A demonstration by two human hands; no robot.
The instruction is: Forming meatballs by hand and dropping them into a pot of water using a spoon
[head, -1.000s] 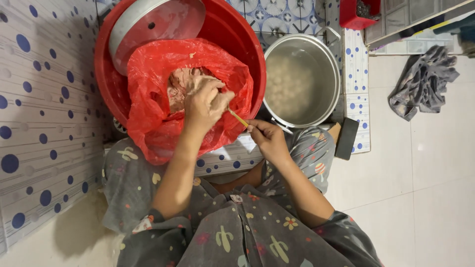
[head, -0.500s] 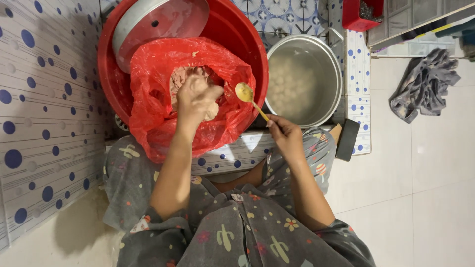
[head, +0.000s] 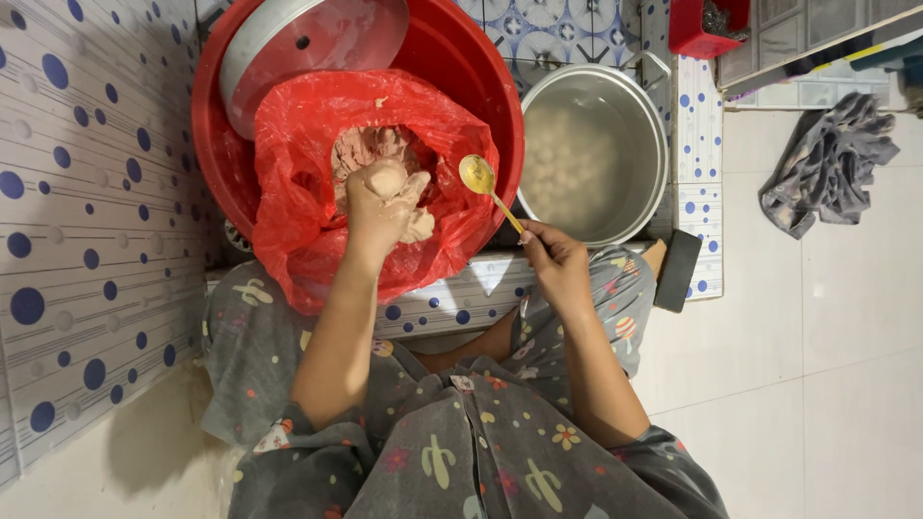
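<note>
White tiles with blue dots cover the wall and step; a grey rag (head: 832, 159) lies on the floor. Left hand (head: 383, 204) squeezes pink paste (head: 370, 149) in the red bag (head: 298, 192). Right hand (head: 556, 261) pinches a spoon (head: 488, 187) beside the pot (head: 593, 154).

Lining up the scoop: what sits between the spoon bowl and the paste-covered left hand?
Head view: only crumpled red plastic bag lies between the spoon and the left hand; nothing else intervenes.

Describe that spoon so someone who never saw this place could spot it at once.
Find the big red basin lined with a red plastic bag. At its right edge, beside the metal pot, the right hand holds up a spoon. It is the only slim, golden-yellow thing there, bowl facing up.
</note>
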